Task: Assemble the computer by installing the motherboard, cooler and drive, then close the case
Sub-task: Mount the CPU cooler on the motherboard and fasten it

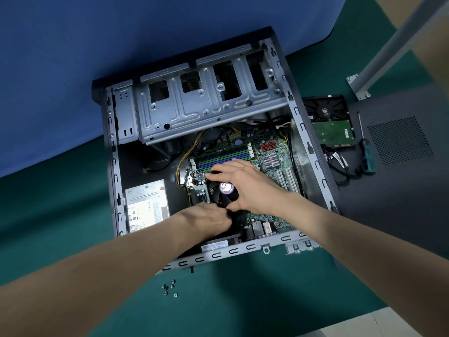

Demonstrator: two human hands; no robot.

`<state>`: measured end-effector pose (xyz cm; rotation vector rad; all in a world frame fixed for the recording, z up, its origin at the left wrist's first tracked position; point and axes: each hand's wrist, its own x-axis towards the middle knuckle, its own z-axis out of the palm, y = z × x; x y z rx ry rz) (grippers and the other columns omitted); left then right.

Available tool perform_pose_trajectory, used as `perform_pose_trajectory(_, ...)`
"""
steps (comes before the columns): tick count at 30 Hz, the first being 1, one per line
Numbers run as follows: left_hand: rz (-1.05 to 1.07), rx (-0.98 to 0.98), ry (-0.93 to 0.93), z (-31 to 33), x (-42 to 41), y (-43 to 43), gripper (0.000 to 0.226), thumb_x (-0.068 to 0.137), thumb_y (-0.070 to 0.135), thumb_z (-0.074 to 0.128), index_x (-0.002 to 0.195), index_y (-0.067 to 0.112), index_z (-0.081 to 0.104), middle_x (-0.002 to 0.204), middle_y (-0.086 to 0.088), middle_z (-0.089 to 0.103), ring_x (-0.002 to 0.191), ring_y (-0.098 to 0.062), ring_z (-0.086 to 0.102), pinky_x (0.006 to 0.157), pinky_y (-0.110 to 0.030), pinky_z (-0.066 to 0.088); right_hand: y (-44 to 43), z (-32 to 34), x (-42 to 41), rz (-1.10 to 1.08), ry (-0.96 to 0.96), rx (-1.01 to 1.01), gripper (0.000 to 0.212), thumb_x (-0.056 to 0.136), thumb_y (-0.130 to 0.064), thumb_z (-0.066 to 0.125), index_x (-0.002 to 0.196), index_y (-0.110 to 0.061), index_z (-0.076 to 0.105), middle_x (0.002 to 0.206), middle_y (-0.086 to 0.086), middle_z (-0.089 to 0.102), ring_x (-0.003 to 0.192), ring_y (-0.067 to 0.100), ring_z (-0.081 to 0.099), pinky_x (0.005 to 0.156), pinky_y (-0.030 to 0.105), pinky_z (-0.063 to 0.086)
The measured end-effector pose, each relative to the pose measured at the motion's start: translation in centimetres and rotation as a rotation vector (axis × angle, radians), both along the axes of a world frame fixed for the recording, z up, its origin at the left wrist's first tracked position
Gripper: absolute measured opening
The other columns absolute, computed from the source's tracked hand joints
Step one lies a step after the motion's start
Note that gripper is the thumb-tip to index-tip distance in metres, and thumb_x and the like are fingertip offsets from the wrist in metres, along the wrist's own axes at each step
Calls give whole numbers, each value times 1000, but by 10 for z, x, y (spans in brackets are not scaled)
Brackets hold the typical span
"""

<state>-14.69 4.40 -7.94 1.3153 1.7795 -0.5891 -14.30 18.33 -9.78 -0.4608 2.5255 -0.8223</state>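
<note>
The open computer case (114, 166) lies on its side on a green mat. The green motherboard (274, 147) sits inside it. On the board stands the black cooler fan (224, 190) with a purple round label. My right hand (245, 183) spans the fan from the right, fingers spread over its far edge and thumb at its near edge. At the fan's near-left corner my left hand (206, 220) has its fingers curled under and hidden. The hard drive (332, 127) lies outside the case on the right, circuit side up.
A dark perforated side panel (401, 154) lies at the right under the drive. On it rest a green-handled screwdriver (366, 154) and loose cables (340, 164). Several screws (168, 288) lie on the mat in front of the case. The power supply (145, 207) fills the case's near-left corner. A white post (393, 45) stands far right.
</note>
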Motion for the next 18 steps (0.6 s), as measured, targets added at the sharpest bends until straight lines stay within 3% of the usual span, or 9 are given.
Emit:
perform_pose_trajectory(5, -37, -28, -24, 0, -2, 7, 23, 95, 4, 45, 114, 1, 56, 119, -15, 60, 112, -33, 56, 91, -40, 49, 0, 0, -1, -2, -14, -10, 85, 74, -22, 81, 146, -32, 36, 156, -8, 28, 143, 8, 19, 110, 15, -8)
perform_pose_trajectory(11, 77, -25, -14, 3, -3, 6, 29, 96, 0, 41, 123, 2, 50, 125, -16, 52, 118, -33, 50, 98, -43, 44, -1, 2, -1, -5, -27, 7, 88, 73, -20, 81, 146, -34, 34, 157, -9, 26, 143, 7, 18, 109, 15, -10)
perform_pose_trajectory(18, 23, -38, 34, 6, 0, 9, 30, 96, -1, 41, 123, 3, 53, 124, -15, 57, 113, -34, 56, 88, -41, 47, -2, 6, -2, -17, -28, 24, 88, 74, -23, 81, 147, -35, 33, 157, -10, 25, 144, 7, 16, 108, 13, -12)
